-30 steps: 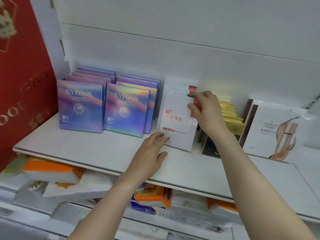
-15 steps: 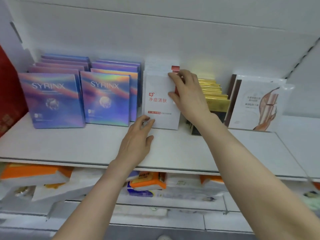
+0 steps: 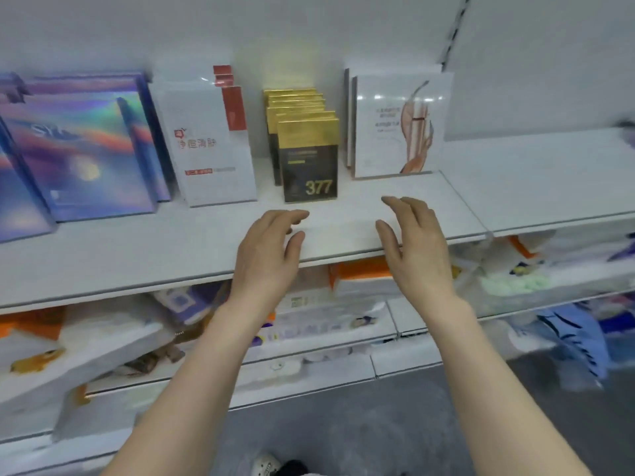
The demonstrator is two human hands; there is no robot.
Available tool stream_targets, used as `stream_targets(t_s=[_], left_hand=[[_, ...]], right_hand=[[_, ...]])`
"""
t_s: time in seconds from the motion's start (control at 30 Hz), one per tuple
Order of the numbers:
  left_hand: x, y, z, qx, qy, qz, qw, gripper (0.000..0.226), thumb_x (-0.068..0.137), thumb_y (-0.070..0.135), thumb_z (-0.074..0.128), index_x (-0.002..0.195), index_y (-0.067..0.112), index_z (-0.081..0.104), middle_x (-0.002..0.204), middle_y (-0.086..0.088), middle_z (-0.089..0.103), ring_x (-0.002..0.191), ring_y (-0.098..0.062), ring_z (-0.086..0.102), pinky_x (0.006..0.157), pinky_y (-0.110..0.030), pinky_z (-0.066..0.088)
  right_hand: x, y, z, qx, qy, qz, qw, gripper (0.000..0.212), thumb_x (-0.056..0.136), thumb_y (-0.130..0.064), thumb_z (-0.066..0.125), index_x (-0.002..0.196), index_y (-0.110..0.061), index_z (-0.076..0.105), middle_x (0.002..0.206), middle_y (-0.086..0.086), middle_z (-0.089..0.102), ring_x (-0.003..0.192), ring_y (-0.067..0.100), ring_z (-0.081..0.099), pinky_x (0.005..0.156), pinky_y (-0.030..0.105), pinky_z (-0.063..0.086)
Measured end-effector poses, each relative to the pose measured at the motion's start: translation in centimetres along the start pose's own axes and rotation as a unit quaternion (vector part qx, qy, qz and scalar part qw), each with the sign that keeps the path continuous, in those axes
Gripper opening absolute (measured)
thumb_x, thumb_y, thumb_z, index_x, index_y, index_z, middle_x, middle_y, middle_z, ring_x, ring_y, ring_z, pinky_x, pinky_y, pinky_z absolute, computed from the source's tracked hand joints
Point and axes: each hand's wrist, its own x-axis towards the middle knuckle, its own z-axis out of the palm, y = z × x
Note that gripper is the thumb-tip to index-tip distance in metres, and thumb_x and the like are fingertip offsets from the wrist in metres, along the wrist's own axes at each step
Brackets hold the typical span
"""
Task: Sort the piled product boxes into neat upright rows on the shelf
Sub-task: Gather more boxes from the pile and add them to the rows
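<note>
On the white shelf (image 3: 343, 235) stand several upright rows of boxes: iridescent purple boxes (image 3: 82, 149) at the left, white boxes with red tabs (image 3: 209, 146), black-and-gold boxes marked 377 (image 3: 309, 156), and white boxes with a leg drawing (image 3: 398, 125). My left hand (image 3: 268, 255) hovers over the shelf's front edge, fingers apart, holding nothing. My right hand (image 3: 419, 245) is beside it, also open and empty. Both hands sit in front of the black-and-gold row, touching no box.
The lower shelf (image 3: 213, 369) holds a loose pile of white, orange and purple packages (image 3: 360, 280). To the right, a bare stretch of shelf (image 3: 532, 173) and a wall rail (image 3: 453, 29). Grey floor (image 3: 360, 434) lies below.
Both hands have let go of the white red-tabbed box and drawn back toward the shelf's front edge. The view has shifted right, bringing the black-and-gold row to the middle.
</note>
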Motion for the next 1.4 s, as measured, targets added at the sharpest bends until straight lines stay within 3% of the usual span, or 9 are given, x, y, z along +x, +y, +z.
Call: stream_targets(t_s=[0.13, 0.27, 0.47, 0.6, 0.67, 0.8, 1.13, 1.3, 1.4], left_hand=[[-1.5, 7.1, 7.2, -0.080, -0.034, 0.040, 0.995, 0.028, 0.095, 0.017, 0.055, 0.120, 0.026, 0.062, 0.108, 0.011, 0.060, 0.086, -0.001, 0.056, 0.077, -0.020, 0.047], [-3.5, 14.9, 16.1, -0.134, -0.095, 0.056, 0.985, 0.028, 0.092, 0.012, 0.057, 0.119, 0.019, 0.064, 0.104, 0.007, 0.063, 0.082, 0.003, 0.056, 0.070, -0.006, 0.040], [-5.9, 25.3, 29.4, -0.190, -0.207, 0.078, 0.956, 0.027, 0.095, 0.017, 0.055, 0.120, 0.025, 0.061, 0.105, 0.009, 0.062, 0.085, -0.005, 0.057, 0.075, -0.020, 0.048], [-6.9, 31.4, 36.4, -0.201, -0.264, 0.093, 0.939, 0.026, 0.095, 0.016, 0.055, 0.119, 0.021, 0.061, 0.106, 0.004, 0.063, 0.081, -0.005, 0.056, 0.071, -0.008, 0.042], [-7.1, 33.9, 39.2, -0.193, -0.293, 0.103, 0.931, 0.026, 0.095, 0.017, 0.055, 0.120, 0.021, 0.061, 0.105, 0.006, 0.063, 0.082, -0.004, 0.056, 0.075, -0.013, 0.045], [-6.7, 38.1, 44.5, -0.187, -0.340, 0.127, 0.913, 0.028, 0.095, 0.021, 0.054, 0.121, 0.022, 0.061, 0.107, 0.010, 0.062, 0.093, -0.008, 0.059, 0.086, -0.031, 0.050], [0.2, 48.1, 57.3, -0.184, -0.385, 0.175, 0.887, 0.029, 0.097, 0.026, 0.052, 0.125, 0.027, 0.058, 0.111, 0.011, 0.060, 0.093, -0.004, 0.058, 0.084, -0.029, 0.050], [6.3, 54.8, 64.0, -0.200, -0.374, 0.200, 0.884, 0.030, 0.098, 0.026, 0.051, 0.127, 0.027, 0.057, 0.113, 0.012, 0.060, 0.092, 0.007, 0.054, 0.076, -0.012, 0.043], [9.2, 59.1, 67.3, -0.199, -0.360, 0.214, 0.886, 0.028, 0.097, 0.028, 0.052, 0.124, 0.031, 0.057, 0.113, 0.015, 0.059, 0.092, 0.013, 0.052, 0.078, -0.014, 0.043]], right_hand=[[-5.6, 8.1, -5.2, 0.027, 0.001, 0.125, 0.992, 0.037, 0.100, -0.026, 0.049, 0.135, -0.013, 0.052, 0.125, 0.009, 0.056, 0.115, 0.025, 0.052, 0.092, 0.030, 0.038], [-11.4, 16.8, -12.0, 0.009, 0.022, 0.218, 0.976, 0.037, 0.103, -0.031, 0.044, 0.136, -0.016, 0.050, 0.125, 0.005, 0.055, 0.111, 0.022, 0.055, 0.093, 0.037, 0.046], [-18.3, 28.1, -21.7, -0.017, 0.062, 0.336, 0.940, 0.034, 0.104, -0.030, 0.042, 0.135, -0.020, 0.050, 0.122, 0.002, 0.057, 0.103, 0.016, 0.055, 0.079, 0.025, 0.037], [-21.7, 34.1, -26.6, -0.039, 0.088, 0.395, 0.914, 0.037, 0.104, -0.032, 0.041, 0.138, -0.019, 0.049, 0.124, 0.001, 0.059, 0.106, 0.015, 0.055, 0.080, 0.022, 0.034], [-23.0, 36.4, -28.4, -0.048, 0.106, 0.421, 0.900, 0.037, 0.103, -0.031, 0.042, 0.137, -0.018, 0.050, 0.121, 0.001, 0.060, 0.106, 0.017, 0.055, 0.080, 0.023, 0.033], [-24.4, 40.6, -30.9, -0.059, 0.129, 0.456, 0.879, 0.036, 0.104, -0.030, 0.041, 0.137, -0.016, 0.050, 0.119, 0.000, 0.060, 0.107, 0.016, 0.055, 0.084, 0.024, 0.035], [-20.5, 54.5, -36.4, -0.087, 0.159, 0.486, 0.855, 0.037, 0.104, -0.030, 0.041, 0.137, -0.017, 0.049, 0.121, 0.000, 0.060, 0.107, 0.016, 0.055, 0.083, 0.022, 0.033], [-15.0, 62.7, -40.1, -0.093, 0.183, 0.474, 0.856, 0.036, 0.104, -0.030, 0.040, 0.137, -0.019, 0.050, 0.119, -0.004, 0.058, 0.104, 0.011, 0.053, 0.083, 0.022, 0.032], [-12.3, 67.5, -42.0, -0.088, 0.187, 0.467, 0.860, 0.036, 0.103, -0.031, 0.041, 0.136, -0.021, 0.051, 0.115, -0.007, 0.056, 0.097, 0.010, 0.052, 0.080, 0.021, 0.033]])
